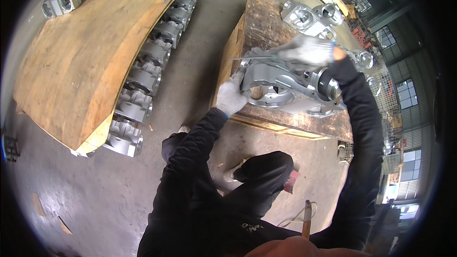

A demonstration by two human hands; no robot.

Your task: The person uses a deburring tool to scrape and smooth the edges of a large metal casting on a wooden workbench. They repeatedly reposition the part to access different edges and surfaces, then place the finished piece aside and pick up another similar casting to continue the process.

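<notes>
A large silver-grey metal casting point(271, 76) with round bored openings lies on a wooden crate top in front of me. My left hand point(231, 97), in a pale knitted glove, grips the casting at its left end. Above the casting's far side is my right hand point(309, 52), gloved too and blurred by motion. It is closed around a thin, file-like metal tool point(252, 58), whose slim shaft points left across the casting's far left end. The blur hides whether the shaft touches the metal.
More castings point(304, 16) stand at the crate's point(262, 12) far end. To the left, a wooden board point(90, 52) covers a row of similar castings point(143, 76), with others on top. Wire mesh cages point(381, 81) line the right side. Scraps point(64, 224) lie on the floor.
</notes>
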